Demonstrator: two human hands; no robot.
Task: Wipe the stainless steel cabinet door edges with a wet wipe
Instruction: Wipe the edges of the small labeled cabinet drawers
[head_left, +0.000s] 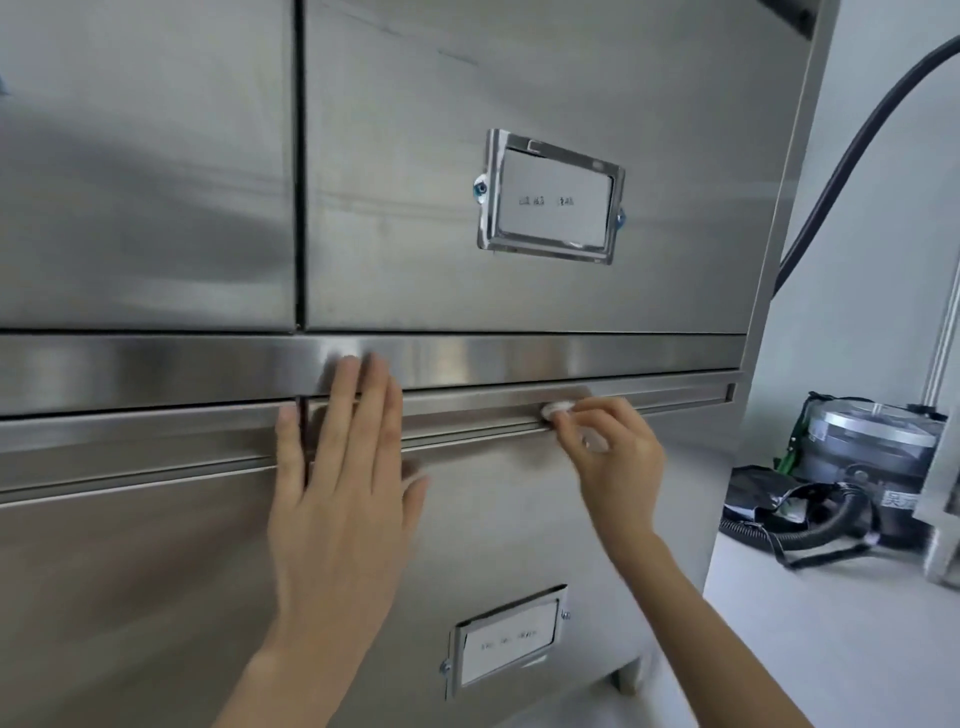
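Note:
A stainless steel cabinet (519, 78) fills the view, with upper doors and lower doors split by a horizontal band. My left hand (337, 483) lies flat, fingers straight, against the lower door (498, 530) near the vertical gap between the lower doors. My right hand (608, 447) pinches a small wadded white wet wipe (557, 409) and presses it into the recessed top edge (675, 397) of the lower right door, about midway along it. Most of the wipe is hidden by the fingers.
Each right-hand door carries a metal label holder (551, 200) with a white card; the lower label holder (506, 642) sits near the bottom. To the right, a white counter (831, 649) bears a grey round device (872, 441), black hoses and a black cable (852, 150).

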